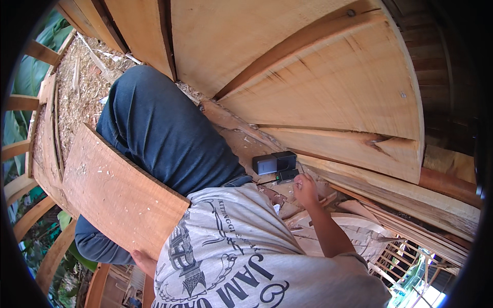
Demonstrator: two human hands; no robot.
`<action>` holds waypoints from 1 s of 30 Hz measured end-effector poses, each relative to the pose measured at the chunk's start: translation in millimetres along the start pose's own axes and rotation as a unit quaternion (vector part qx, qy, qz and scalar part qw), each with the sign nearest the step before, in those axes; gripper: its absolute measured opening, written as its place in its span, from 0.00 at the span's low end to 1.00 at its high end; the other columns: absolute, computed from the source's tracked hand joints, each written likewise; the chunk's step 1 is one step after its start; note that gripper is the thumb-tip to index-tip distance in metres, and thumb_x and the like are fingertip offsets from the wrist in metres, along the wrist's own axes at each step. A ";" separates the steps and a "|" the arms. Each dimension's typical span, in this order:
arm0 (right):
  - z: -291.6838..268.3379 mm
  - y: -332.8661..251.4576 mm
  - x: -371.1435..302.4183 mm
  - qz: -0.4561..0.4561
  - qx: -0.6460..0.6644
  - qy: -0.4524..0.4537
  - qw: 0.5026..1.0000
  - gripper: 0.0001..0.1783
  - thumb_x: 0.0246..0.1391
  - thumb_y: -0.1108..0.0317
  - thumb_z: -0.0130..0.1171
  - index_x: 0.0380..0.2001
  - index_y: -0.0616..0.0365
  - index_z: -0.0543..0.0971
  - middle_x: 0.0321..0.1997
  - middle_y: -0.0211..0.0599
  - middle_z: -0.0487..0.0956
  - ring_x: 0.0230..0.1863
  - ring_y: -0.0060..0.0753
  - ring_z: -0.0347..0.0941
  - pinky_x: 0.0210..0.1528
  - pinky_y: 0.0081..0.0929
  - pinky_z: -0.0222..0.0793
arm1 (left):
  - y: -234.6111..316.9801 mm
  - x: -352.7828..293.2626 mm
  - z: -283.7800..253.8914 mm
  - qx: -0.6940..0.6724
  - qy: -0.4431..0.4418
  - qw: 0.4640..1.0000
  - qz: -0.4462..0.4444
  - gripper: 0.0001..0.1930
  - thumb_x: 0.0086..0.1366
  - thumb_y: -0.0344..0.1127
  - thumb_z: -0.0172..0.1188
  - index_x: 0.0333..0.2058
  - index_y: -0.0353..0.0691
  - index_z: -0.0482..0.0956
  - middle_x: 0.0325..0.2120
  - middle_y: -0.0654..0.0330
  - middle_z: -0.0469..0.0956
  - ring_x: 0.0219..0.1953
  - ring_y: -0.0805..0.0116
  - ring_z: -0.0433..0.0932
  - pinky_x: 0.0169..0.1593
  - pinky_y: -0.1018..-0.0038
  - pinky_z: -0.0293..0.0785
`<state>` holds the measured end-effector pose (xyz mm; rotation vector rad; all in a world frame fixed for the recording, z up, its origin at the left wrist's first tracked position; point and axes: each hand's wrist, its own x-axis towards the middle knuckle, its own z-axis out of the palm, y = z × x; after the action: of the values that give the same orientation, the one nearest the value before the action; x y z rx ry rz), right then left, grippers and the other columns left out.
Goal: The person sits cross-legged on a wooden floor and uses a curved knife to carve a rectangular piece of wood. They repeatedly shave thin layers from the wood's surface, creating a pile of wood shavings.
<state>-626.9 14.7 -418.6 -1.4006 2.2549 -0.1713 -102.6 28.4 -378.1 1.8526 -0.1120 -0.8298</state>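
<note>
A curved, light-brown wooden board [118, 187] lies slanted across my lap, its lower end against my grey printed shirt. My left hand [145, 263] grips the board's lower edge, part of its fingers hidden. Off to the right, my right hand [306, 190] has its fingers curled together beside a small black device [286, 175] with a green light. What those fingers pinch, if anything, is too small to make out. Just beyond the device sits a black and grey box [273, 162], close to my hip.
Tall wooden planks [328, 92] lean along the far and right side. Wood shavings [84, 77] cover the ground at the far left, bordered by curved slats [31, 146] with green leaves behind. Wood pieces [354, 231] lie to the right of my arm.
</note>
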 end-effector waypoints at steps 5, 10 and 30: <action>-5.4 -9.1 12.3 -0.011 -0.056 -0.042 0.998 0.11 0.42 0.75 0.60 0.32 0.56 0.76 0.36 0.41 0.76 0.42 0.48 0.75 0.45 0.41 0.73 | -4.4 2.3 -2.2 -0.003 0.030 1.000 0.003 0.49 0.42 0.66 0.69 0.53 0.29 0.71 0.52 0.45 0.73 0.51 0.61 0.72 0.54 0.69 0.71; -6.9 -18.5 12.4 -0.045 -0.074 0.019 0.996 0.14 0.40 0.75 0.60 0.35 0.55 0.76 0.38 0.42 0.75 0.45 0.50 0.73 0.50 0.43 0.70 | -9.1 8.9 -4.7 -0.005 0.065 0.998 0.003 0.51 0.36 0.67 0.73 0.50 0.29 0.76 0.49 0.45 0.76 0.49 0.64 0.74 0.52 0.72 0.74; -7.0 -17.9 13.4 -0.192 -0.197 -0.063 0.959 0.31 0.40 0.68 0.66 0.52 0.55 0.75 0.53 0.42 0.74 0.58 0.46 0.67 0.62 0.42 0.62 | -26.7 18.2 -29.0 0.096 -0.006 0.994 0.047 0.42 0.66 0.65 0.49 0.60 0.28 0.66 0.56 0.38 0.69 0.53 0.53 0.70 0.57 0.68 0.68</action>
<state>-620.4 -6.4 -410.7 -1.9896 1.9594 0.2531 -79.6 55.0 -403.7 2.0047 -0.2928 -0.7886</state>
